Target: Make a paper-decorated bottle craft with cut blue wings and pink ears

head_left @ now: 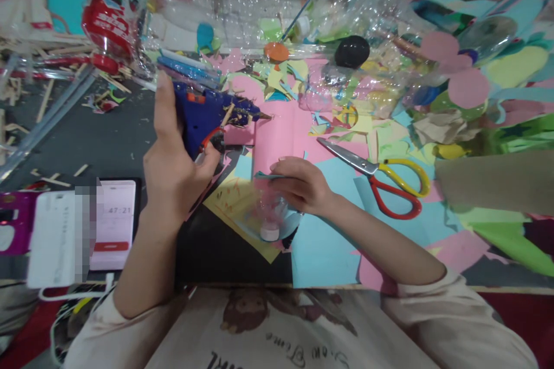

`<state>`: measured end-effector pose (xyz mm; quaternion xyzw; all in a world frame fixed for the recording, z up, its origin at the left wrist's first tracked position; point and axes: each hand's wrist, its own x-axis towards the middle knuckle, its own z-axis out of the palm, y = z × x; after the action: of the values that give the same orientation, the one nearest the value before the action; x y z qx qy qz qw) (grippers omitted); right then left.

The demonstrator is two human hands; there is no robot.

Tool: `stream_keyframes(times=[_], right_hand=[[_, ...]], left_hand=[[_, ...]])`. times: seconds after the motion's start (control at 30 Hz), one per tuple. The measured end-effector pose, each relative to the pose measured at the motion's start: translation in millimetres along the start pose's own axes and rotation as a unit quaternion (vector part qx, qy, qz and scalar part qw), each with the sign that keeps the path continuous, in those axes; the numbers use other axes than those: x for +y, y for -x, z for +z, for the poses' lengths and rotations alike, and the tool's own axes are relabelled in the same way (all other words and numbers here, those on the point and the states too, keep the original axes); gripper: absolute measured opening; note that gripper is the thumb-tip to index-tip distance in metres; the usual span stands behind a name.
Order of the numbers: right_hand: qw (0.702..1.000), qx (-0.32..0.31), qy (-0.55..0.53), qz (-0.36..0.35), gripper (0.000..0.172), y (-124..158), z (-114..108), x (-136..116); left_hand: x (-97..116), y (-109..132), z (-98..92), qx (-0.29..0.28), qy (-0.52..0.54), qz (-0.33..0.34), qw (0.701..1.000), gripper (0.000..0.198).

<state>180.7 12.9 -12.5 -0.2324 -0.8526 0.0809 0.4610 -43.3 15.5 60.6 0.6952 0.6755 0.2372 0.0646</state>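
Note:
A dark blue glue gun (pixel 198 121) is in my left hand (pixel 173 167), its nozzle pointing right at the upper part of a pink paper-wrapped bottle (pixel 274 132). Bits of wood and dried glue cling around the front of the gun. My right hand (pixel 303 184) is closed on the lower part of the bottle, where clear plastic and a white cap (pixel 269 233) show towards me. A yellow paper sheet (pixel 242 213) lies beneath the bottle's capped end. Scissors (pixel 372 170) with red and yellow handles lie to the right of the bottle.
Light blue paper (pixel 324 248) lies near the front edge. A phone (pixel 113 225) and a white device (pixel 54 236) with a cable are at the left. Clear plastic bottles, a red-capped bottle (pixel 110 29), wooden sticks and coloured paper scraps crowd the back and sides.

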Motion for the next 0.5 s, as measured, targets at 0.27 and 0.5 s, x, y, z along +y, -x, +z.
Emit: stream_keyframes(times=[0.27, 0.5], right_hand=[[1.0, -0.007, -0.025, 0.008, 0.022, 4.3, 1.0, 0.7], [0.999, 0.0, -0.032, 0.01, 0.021, 8.3, 2.3, 2.3]], left_hand=[[6.3, 9.2, 12.8, 0.015, 0.007, 0.059, 0.998, 0.087], [7.2, 8.6, 10.5, 0.018, -0.017, 0.06, 0.998, 0.086]])
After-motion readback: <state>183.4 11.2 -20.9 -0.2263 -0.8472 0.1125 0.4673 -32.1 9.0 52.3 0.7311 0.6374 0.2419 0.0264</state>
